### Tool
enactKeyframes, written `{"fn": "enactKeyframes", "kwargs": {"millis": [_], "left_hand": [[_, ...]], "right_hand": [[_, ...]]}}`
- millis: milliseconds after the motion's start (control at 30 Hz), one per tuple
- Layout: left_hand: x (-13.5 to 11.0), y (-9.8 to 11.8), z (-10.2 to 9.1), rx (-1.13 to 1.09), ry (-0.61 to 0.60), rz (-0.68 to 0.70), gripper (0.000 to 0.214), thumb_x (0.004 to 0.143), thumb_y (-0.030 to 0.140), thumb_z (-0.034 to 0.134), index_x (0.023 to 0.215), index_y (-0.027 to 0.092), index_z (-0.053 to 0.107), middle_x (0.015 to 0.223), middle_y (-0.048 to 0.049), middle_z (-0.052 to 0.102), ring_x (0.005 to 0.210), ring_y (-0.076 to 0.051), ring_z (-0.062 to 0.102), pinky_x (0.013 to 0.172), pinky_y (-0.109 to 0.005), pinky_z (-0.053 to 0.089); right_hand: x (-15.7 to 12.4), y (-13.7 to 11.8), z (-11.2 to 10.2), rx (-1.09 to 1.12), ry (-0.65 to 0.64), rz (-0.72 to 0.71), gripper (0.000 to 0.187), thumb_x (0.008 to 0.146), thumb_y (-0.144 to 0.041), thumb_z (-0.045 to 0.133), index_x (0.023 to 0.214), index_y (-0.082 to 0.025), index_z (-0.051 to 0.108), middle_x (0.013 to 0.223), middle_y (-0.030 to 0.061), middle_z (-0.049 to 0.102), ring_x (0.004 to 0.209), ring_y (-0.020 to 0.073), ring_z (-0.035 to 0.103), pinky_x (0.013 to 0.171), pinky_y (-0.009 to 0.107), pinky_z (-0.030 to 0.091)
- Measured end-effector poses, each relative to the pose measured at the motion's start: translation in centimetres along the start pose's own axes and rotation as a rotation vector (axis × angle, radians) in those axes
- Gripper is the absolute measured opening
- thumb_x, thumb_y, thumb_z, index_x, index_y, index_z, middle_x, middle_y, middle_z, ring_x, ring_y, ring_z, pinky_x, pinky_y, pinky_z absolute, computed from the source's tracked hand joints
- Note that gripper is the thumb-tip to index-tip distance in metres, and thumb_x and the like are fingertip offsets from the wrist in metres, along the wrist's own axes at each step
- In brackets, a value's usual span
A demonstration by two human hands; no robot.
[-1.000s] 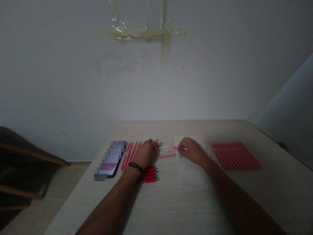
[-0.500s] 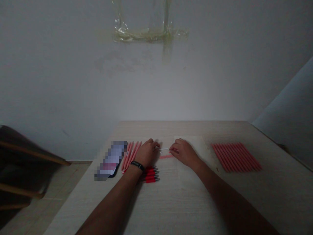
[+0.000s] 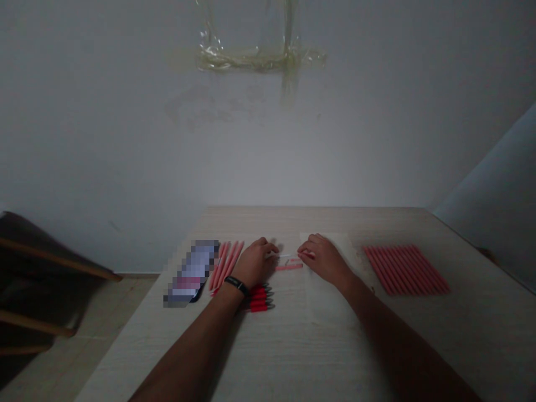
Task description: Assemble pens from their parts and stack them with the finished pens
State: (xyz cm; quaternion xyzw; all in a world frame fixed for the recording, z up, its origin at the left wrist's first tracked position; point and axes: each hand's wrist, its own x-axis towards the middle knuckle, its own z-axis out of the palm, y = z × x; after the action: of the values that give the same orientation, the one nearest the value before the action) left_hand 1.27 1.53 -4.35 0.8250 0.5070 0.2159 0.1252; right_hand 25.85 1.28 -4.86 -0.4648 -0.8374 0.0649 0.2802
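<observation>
Between the fingertips of my left hand point(image 3: 256, 261) is one end of a thin white rod point(image 3: 285, 255), which looks like a pen refill. The rod lies level and points towards my right hand point(image 3: 321, 258), whose fingers pinch a small pink pen part, mostly hidden. Whether rod and part touch is unclear. Just below the rod, a pink pen barrel point(image 3: 288, 267) lies on the table, with a smaller piece close above it. Several red pen grips with grey tips point(image 3: 259, 301) lie beside my left wrist, partly covered by it.
Left of my left hand are several pink pen barrels point(image 3: 226, 265) and a phone point(image 3: 192, 273), blurred out. A neat row of pink barrels point(image 3: 406, 269) lies at the right. A pale sheet point(image 3: 326, 304) is under my right hand. The table point(image 3: 268, 357) meets the wall.
My right hand has shifted slightly right and up, away from my left hand. More of the pink pieces below the rod now shows. My left hand has hardly moved.
</observation>
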Motion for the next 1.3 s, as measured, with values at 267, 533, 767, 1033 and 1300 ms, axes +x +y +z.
{"fn": "enactKeyframes", "kwargs": {"millis": [267, 533, 767, 1033, 1300], "left_hand": [[-0.5, -0.7, -2.1, 0.066, 0.082, -0.038, 0.021, 0.094, 0.029, 0.056, 0.107, 0.024, 0.072, 0.104, -0.0051, 0.066, 0.081, -0.017, 0.064, 0.073, -0.029, 0.046], [-0.4, -3.2, -3.8, 0.108, 0.222, -0.174, 0.023, 0.095, 0.036, 0.053, 0.095, 0.022, 0.071, 0.090, -0.0040, 0.067, 0.076, -0.017, 0.063, 0.070, -0.028, 0.044], [-0.4, -2.7, -3.6, 0.121, 0.197, -0.174, 0.023, 0.094, 0.035, 0.053, 0.095, 0.021, 0.071, 0.091, -0.0043, 0.068, 0.079, -0.018, 0.064, 0.070, -0.029, 0.044], [-0.4, -2.6, -3.4, 0.114, 0.151, -0.168, 0.021, 0.093, 0.034, 0.055, 0.098, 0.021, 0.071, 0.094, -0.0045, 0.068, 0.079, -0.018, 0.063, 0.069, -0.028, 0.043], [-0.5, -0.4, -2.5, 0.007, -0.029, -0.003, 0.014, 0.091, 0.028, 0.059, 0.092, 0.022, 0.072, 0.092, -0.0036, 0.066, 0.077, -0.016, 0.061, 0.069, -0.027, 0.041]], "right_hand": [[-1.3, 1.6, -1.8, 0.023, 0.094, 0.023, 0.009, 0.092, -0.020, 0.063, 0.086, -0.019, 0.069, 0.085, 0.0046, 0.063, 0.086, 0.0202, 0.058, 0.082, 0.033, 0.044], [-1.3, 2.8, -2.1, 0.002, 0.121, 0.112, 0.009, 0.088, -0.014, 0.063, 0.082, -0.019, 0.068, 0.084, 0.0044, 0.063, 0.085, 0.0199, 0.057, 0.077, 0.030, 0.043], [-1.4, 3.0, -2.1, -0.007, 0.119, 0.104, 0.011, 0.088, -0.013, 0.061, 0.080, -0.019, 0.067, 0.083, 0.0044, 0.063, 0.084, 0.0191, 0.057, 0.077, 0.029, 0.042], [-1.4, 3.0, -2.2, -0.007, 0.111, 0.110, 0.010, 0.086, -0.013, 0.063, 0.079, -0.019, 0.066, 0.082, 0.0038, 0.063, 0.083, 0.0190, 0.057, 0.076, 0.029, 0.042], [-1.1, 1.1, -1.4, 0.062, -0.011, 0.046, 0.010, 0.089, -0.016, 0.065, 0.080, -0.018, 0.068, 0.080, 0.0034, 0.062, 0.082, 0.0183, 0.056, 0.076, 0.029, 0.043]]}}
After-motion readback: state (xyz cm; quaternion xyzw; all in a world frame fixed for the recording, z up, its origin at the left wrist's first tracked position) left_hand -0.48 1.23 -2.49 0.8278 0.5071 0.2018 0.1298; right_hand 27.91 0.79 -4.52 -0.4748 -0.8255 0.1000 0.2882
